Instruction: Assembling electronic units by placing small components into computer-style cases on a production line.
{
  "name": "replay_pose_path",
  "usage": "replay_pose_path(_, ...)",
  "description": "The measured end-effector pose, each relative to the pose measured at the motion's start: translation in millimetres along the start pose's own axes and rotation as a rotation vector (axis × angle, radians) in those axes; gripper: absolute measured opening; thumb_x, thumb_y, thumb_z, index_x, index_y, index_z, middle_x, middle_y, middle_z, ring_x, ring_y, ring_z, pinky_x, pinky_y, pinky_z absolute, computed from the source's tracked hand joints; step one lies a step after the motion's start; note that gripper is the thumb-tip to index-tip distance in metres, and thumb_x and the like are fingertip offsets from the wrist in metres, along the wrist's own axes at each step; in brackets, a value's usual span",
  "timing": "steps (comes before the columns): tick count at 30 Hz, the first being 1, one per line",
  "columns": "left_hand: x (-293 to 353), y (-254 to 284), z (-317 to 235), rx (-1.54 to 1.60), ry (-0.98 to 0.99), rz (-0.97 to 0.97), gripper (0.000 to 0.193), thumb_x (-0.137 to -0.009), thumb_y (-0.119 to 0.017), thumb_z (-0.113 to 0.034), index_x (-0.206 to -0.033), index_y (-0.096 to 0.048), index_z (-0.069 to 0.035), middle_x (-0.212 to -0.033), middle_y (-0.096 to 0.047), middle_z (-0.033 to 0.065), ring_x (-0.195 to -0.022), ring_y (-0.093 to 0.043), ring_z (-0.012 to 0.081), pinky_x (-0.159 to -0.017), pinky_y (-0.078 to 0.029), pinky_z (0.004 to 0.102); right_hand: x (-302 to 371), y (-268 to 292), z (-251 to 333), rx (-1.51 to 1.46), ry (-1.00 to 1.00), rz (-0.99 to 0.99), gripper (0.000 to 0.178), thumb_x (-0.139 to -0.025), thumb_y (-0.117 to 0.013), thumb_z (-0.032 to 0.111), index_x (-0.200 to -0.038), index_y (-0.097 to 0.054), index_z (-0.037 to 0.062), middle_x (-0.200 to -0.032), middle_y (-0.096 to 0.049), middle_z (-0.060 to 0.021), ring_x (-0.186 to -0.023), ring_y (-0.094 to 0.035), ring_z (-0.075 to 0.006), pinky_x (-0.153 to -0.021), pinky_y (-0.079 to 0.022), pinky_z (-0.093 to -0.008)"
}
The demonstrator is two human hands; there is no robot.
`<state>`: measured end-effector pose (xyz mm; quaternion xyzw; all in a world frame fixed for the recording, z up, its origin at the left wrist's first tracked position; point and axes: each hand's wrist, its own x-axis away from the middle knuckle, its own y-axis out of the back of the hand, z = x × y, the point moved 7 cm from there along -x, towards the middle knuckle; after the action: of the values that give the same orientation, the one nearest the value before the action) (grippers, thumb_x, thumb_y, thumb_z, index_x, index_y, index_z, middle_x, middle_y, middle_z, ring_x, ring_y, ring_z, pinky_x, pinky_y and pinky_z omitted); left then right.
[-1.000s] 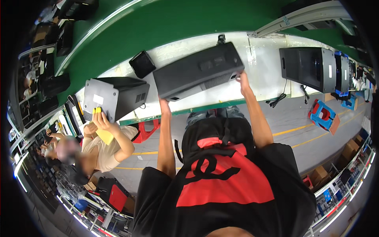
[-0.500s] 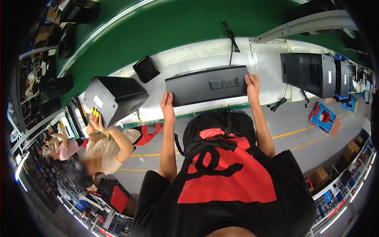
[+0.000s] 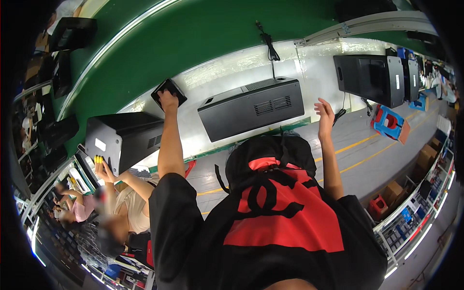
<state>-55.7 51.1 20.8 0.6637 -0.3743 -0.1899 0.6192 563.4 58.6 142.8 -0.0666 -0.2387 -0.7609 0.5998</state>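
A black box-shaped appliance (image 3: 251,108) with two vent grilles on its side lies in front of me on the white work surface. To its left, my left hand (image 3: 168,100) has its fingers curled on a small black open-topped tray (image 3: 180,93), gripping it; part of the tray is hidden under the hand. My right hand (image 3: 325,116) hangs in the air past the appliance's right end, fingers apart and holding nothing. From the appliance's back a black power cord (image 3: 271,50) runs in a bundle onto the green surface.
At left, a co-worker's hand (image 3: 104,169) with yellow finger covers touches another black appliance (image 3: 121,140). More black appliances (image 3: 372,79) stand at right along the white surface (image 3: 316,72). A blue and red stool (image 3: 389,124) is on the floor beyond the edge.
Both hands have let go of the appliance's ends. My left hand went left to the small tray; my right hand drew away to the right. The co-worker's appliance has shifted left and down in view.
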Motion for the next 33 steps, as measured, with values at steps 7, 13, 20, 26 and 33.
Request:
replay_pose_path(7,12,-11,-2,0.102,-0.150,-0.040,0.025,-0.081,-0.059,-0.006,-0.104,-0.057,0.004,-0.115,-0.053,0.0254,-0.095,-0.057,0.0430,-0.084,-0.049,0.0454,41,49,-57,0.038,-0.153,-0.161,0.029,-0.088,-0.051,0.013,-0.113,-0.059,0.0021,-0.094,-0.064,-0.0078,-0.084,-0.057,-0.0142,-0.077,-0.042,-0.0273)
replay_pose_path(13,9,-14,9,0.191,-0.230,-0.049,0.021,-0.078,-0.057,0.000,-0.097,-0.065,0.001,-0.098,-0.060,0.0245,-0.092,-0.058,0.0408,-0.081,-0.048,0.0449,49,55,-69,0.060,-0.167,-0.159,0.028,-0.087,-0.051,0.012,-0.111,-0.058,0.0007,-0.091,-0.065,-0.0081,-0.083,-0.058,-0.0153,-0.076,-0.043,-0.0283)
replay_pose_path(20,-5,-15,17,0.282,-0.238,-0.070,0.024,-0.075,-0.059,0.000,-0.097,-0.068,-0.002,-0.086,-0.066,0.0199,-0.082,-0.064,0.0326,-0.076,-0.052,0.0384,40,55,-56,0.097,-0.126,-0.154,0.026,-0.087,-0.052,0.010,-0.110,-0.058,0.0006,-0.090,-0.065,-0.0073,-0.082,-0.058,-0.0139,-0.075,-0.042,-0.0267)
replay_pose_path(26,6,31,20,0.844,-0.046,-0.189,0.021,-0.079,-0.064,-0.003,-0.098,-0.068,0.002,-0.085,-0.069,0.0107,-0.075,-0.064,0.0165,-0.071,-0.052,0.0276,36,54,-44,0.102,-0.089,-0.143,0.024,-0.087,-0.052,0.009,-0.110,-0.059,0.0014,-0.089,-0.063,-0.0049,-0.083,-0.057,-0.0126,-0.076,-0.042,-0.0256)
replay_pose_path(33,185,170,-182,1.907,0.054,0.452,0.016,-0.086,-0.059,0.002,-0.100,-0.065,0.003,-0.088,-0.063,0.0093,-0.078,-0.059,0.0170,-0.072,-0.049,0.0274,100,-40,163,0.102,0.277,0.047,0.017,-0.089,-0.055,0.007,-0.104,-0.061,0.0002,-0.093,-0.062,-0.0059,-0.085,-0.058,-0.0135,-0.080,-0.044,-0.0260)
